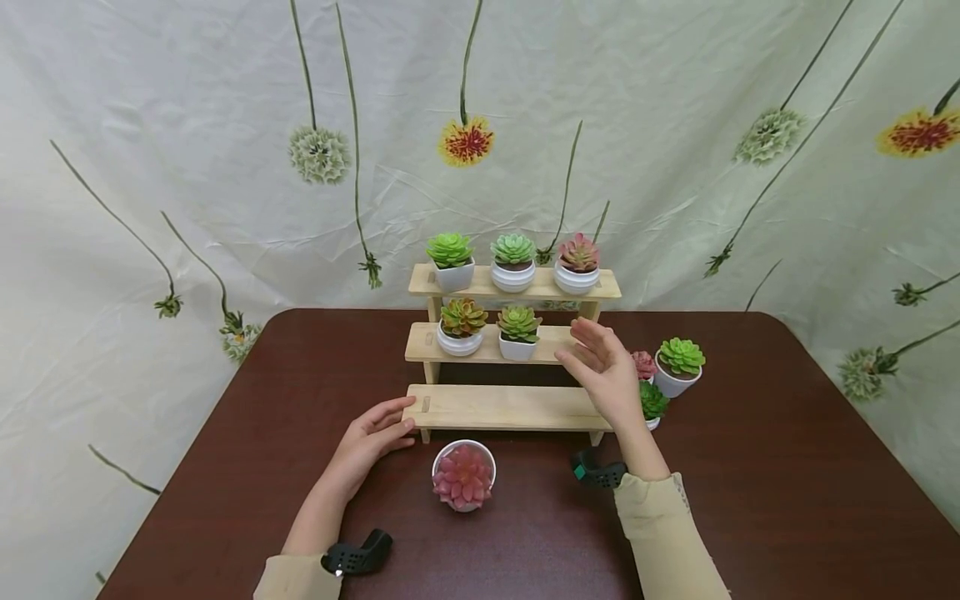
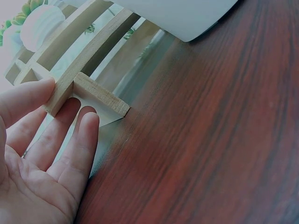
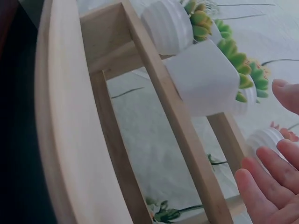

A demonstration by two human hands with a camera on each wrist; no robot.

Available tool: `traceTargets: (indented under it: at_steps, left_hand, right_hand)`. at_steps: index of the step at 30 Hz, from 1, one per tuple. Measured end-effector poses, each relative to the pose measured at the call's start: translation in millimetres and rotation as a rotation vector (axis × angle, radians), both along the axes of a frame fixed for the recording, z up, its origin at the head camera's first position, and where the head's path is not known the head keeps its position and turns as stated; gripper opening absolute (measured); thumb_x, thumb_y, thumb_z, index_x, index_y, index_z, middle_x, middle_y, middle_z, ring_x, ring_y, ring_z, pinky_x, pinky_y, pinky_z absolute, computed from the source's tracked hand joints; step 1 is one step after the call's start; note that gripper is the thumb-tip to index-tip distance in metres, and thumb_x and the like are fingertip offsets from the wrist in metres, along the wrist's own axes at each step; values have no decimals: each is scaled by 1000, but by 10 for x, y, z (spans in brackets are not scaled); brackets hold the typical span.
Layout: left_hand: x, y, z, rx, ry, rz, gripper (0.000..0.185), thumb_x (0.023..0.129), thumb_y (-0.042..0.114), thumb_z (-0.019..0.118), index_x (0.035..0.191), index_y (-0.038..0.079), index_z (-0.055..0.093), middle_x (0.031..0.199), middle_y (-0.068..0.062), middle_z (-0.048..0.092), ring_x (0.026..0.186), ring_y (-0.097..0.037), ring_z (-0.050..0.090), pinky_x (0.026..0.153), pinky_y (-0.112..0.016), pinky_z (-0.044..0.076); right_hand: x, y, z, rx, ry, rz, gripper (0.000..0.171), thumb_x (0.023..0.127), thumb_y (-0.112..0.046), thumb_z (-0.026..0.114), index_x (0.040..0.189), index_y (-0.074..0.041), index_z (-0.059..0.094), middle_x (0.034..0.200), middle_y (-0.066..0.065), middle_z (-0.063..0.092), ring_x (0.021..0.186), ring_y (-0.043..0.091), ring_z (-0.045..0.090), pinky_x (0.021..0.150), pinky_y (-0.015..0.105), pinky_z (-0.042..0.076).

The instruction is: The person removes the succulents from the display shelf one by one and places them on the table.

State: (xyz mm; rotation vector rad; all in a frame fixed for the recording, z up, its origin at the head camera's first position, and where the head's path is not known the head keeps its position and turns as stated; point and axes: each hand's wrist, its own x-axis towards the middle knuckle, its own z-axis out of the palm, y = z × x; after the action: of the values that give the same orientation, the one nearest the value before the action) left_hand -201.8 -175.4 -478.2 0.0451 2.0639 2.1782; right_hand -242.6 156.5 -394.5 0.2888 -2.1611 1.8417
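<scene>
A three-tier wooden stand (image 1: pixel 510 404) bears small artificial succulents in white pots. My left hand (image 1: pixel 375 437) holds the left end of its lowest shelf; in the left wrist view the fingers (image 2: pixel 70 112) lie around the plank's end. My right hand (image 1: pixel 611 375) is raised with fingers spread before the right end of the middle shelf, holding nothing. Left of it on that shelf are a green succulent (image 1: pixel 519 323) in a square pot and an orange-green succulent (image 1: pixel 462 317) in a round pot. The lowest shelf bears no pots.
On the top shelf stand a bright green (image 1: pixel 450 250), a pale green (image 1: pixel 513 248) and a pink succulent (image 1: pixel 579 252). A red succulent (image 1: pixel 462 477) sits before the stand. Right of it are a light green (image 1: pixel 680 357), a dark green (image 1: pixel 652 402) and a partly hidden pink succulent (image 1: pixel 643 365).
</scene>
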Motion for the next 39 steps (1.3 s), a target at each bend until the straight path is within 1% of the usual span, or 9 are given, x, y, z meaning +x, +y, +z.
traceTargets:
  at_steps: [5, 10, 19, 21, 24, 27, 31, 35, 39]
  left_hand:
    - [3, 2, 5, -4, 1, -1, 47, 90, 16, 64, 132, 0, 49, 122, -19, 56, 97, -17, 61, 84, -31, 53]
    - [7, 4, 10, -11, 1, 1, 47, 90, 16, 64, 132, 0, 50, 122, -19, 56, 96, -18, 61, 84, -31, 53]
    - [4, 8, 5, -6, 0, 3, 47, 90, 16, 64, 131, 0, 50, 121, -19, 56, 96, -19, 61, 84, -32, 53]
    - [7, 10, 7, -5, 3, 3, 47, 90, 16, 64, 131, 0, 50, 122, -19, 56, 97, -18, 61, 84, -32, 53]
    - [15, 6, 12, -9, 2, 8, 46, 90, 16, 64, 131, 0, 50, 122, -19, 56, 96, -19, 61, 84, -32, 53]
    - [19, 6, 11, -14, -4, 11, 46, 90, 16, 64, 131, 0, 50, 122, -19, 56, 96, -19, 61, 83, -31, 53]
    - [18, 6, 12, -20, -5, 12, 46, 90, 16, 64, 131, 1, 51, 122, -19, 56, 96, -21, 61, 83, -31, 53]
    - [17, 7, 13, -22, -3, 10, 46, 90, 16, 64, 131, 1, 50, 122, -19, 56, 95, -20, 61, 83, -31, 53]
    - [14, 7, 12, -22, -2, 10, 46, 90, 16, 64, 131, 1, 50, 122, -19, 56, 95, -20, 61, 83, -31, 53]
  right_hand:
    - [-1, -91, -22, 7, -10, 40, 52, 85, -10, 70, 132, -1, 49, 131, 19, 51, 120, 28, 50, 99, 35, 43]
    - [-21, -146, -46, 4, -21, 52, 54, 85, -13, 71, 133, -3, 48, 132, 16, 52, 120, 25, 50, 99, 33, 42]
    - [-57, -187, -74, -17, -17, 49, 57, 83, -8, 71, 134, -2, 46, 132, 18, 51, 120, 25, 50, 99, 29, 43]
    - [-53, -205, -62, -21, -21, 56, 57, 83, -6, 71, 134, 0, 45, 133, 19, 50, 121, 26, 49, 99, 30, 42]
    - [9, -253, 30, -17, -20, 78, 58, 84, -1, 68, 135, 7, 41, 134, 23, 47, 123, 31, 47, 101, 35, 40]
    - [71, -299, 116, -15, -11, 99, 57, 86, 3, 65, 135, 10, 39, 134, 28, 45, 123, 36, 45, 102, 40, 39]
    - [92, -341, 149, 2, -9, 109, 56, 87, 2, 64, 136, 9, 38, 135, 27, 44, 124, 36, 44, 103, 41, 39]
    - [91, -366, 146, 39, -1, 102, 55, 88, 0, 63, 136, 9, 38, 135, 26, 45, 124, 35, 45, 102, 40, 39]
    - [98, -386, 160, 77, 18, 93, 54, 88, -2, 64, 136, 7, 40, 134, 24, 47, 124, 34, 46, 102, 41, 40]
